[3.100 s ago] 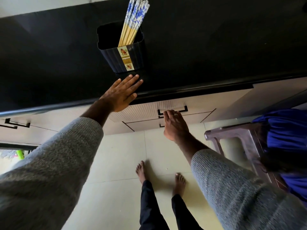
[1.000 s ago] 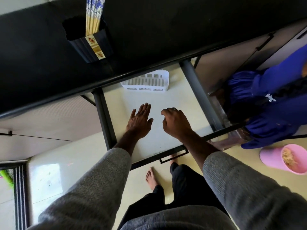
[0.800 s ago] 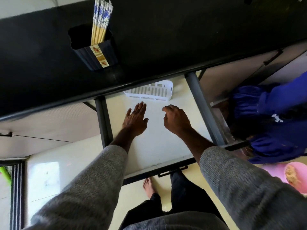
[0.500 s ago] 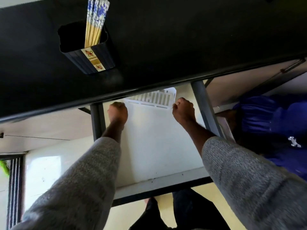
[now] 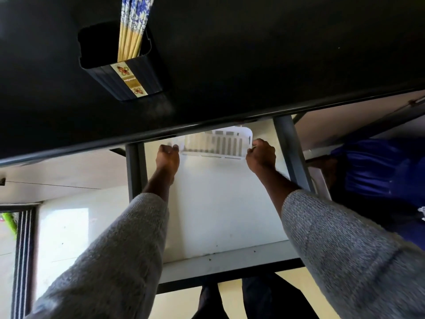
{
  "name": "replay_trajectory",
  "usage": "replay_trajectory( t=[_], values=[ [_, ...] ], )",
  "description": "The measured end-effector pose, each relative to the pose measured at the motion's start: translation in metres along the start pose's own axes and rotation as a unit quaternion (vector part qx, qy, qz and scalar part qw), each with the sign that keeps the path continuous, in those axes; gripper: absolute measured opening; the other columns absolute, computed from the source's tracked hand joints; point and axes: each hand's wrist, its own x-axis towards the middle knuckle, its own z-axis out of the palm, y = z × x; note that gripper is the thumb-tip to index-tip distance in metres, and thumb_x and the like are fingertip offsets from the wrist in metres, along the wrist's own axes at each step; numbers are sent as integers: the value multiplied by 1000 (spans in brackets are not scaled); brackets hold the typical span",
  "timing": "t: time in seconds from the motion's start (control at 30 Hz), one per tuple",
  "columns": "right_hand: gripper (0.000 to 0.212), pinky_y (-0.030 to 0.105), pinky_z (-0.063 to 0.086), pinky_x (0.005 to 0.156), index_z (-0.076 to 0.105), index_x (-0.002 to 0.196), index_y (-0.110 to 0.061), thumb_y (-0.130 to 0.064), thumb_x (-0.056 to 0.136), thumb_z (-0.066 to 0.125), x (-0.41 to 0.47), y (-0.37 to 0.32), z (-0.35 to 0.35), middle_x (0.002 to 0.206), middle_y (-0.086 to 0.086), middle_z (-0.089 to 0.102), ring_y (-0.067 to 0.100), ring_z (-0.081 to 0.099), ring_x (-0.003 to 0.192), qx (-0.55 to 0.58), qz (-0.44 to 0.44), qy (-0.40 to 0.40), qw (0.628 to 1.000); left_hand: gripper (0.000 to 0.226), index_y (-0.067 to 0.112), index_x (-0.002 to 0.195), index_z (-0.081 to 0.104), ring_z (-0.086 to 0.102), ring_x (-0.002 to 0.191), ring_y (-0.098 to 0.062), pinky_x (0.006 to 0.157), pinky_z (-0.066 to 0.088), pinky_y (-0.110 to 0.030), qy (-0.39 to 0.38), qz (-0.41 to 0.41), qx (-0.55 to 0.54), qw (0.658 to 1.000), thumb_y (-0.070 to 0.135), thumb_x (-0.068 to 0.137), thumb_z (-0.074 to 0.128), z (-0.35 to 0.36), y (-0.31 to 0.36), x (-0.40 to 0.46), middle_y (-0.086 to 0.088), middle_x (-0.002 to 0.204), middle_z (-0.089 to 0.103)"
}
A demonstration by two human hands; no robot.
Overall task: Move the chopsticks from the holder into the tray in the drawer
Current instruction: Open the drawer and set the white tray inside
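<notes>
Gripping the white slotted tray [image 5: 216,146] at its two ends, left hand [image 5: 167,155] and right hand [image 5: 261,155] reach toward twelve o'clock inside the open drawer [image 5: 220,261].

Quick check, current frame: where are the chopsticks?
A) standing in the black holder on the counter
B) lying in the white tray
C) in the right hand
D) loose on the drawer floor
A: the chopsticks stand in the black holder on the counter, while the left hand and right hand grip the ends of the white tray in the drawer.
</notes>
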Motion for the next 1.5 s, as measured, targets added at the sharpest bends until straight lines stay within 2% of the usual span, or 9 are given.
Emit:
replay_trajectory(
  t=[0.1,0.23,0.37,0.6,0.73,1.1,1.23,1.37,1.5],
  values=[
    [22,29,48,76,66,114,-7,-11,93,61,-17,9,0,116,15,69,36,64,109,-11,-4,2,1000,20,18,96,58,66,98,-26,94,56,-51,9,-8,-24,1000,35,101,49,-14,-20,-18,-15,116,68],
    [24,28,46,74,68,113,-10,-7,91,58,-47,23,2,114,13,71,36,64,107,-19,-10,-1,1000,19,22,117,63,71,91,-23,73,58,-36,-4,-22,-3,1000,21,100,53,-36,-53,-47,-7,107,71],
    [32,33,50,84,69,115,-14,-3,90,52,-77,29,5,117,11,70,36,61,109,-24,-7,-14,1000,26,21,91,70,73,90,-29,66,54,-29,-10,-23,73,997,6,96,49,-56,-81,-71,-13,101,74],
    [35,31,48,85,68,115,-17,-2,89,49,-118,39,13,120,9,69,35,59,111,-37,8,-27,999,26,0,92,75,70,90,-33,77,60,-38,-26,31,221,974,5,93,50,-76,-118,-102,-18,95,74],
    [32,32,49,86,69,113,-19,-5,90,52,-135,44,16,119,9,69,35,60,110,-33,27,-22,999,24,1,100,75,68,96,-34,72,46,-29,-40,74,252,964,4,95,52,-81,-126,-110,-18,100,73],
    [28,33,51,88,69,118,-13,-9,93,60,-155,47,24,122,11,69,35,61,113,-30,40,-27,998,23,7,109,75,67,98,-32,72,44,-28,-68,81,297,949,11,97,56,-92,-123,-112,-13,106,72],
    [28,35,51,91,67,117,-12,-8,91,59,-156,43,21,120,12,69,35,61,114,-20,34,15,999,30,4,102,74,66,93,-40,71,44,-30,-20,110,310,944,13,95,46,-98,-110,-107,-21,105,72],
    [23,36,52,87,68,109,-8,-3,90,58,-150,15,14,112,12,70,33,64,106,14,-57,57,997,33,5,102,71,62,79,-35,66,47,-36,89,165,271,944,20,101,42,-116,-73,-102,-22,100,70],
    [20,35,53,79,69,98,-5,4,83,57,-138,-36,7,98,12,71,33,67,93,55,-194,95,975,28,3,108,61,58,98,-40,76,41,-42,175,251,238,922,24,102,42,-141,-23,-78,-22,111,61]
  ],
)
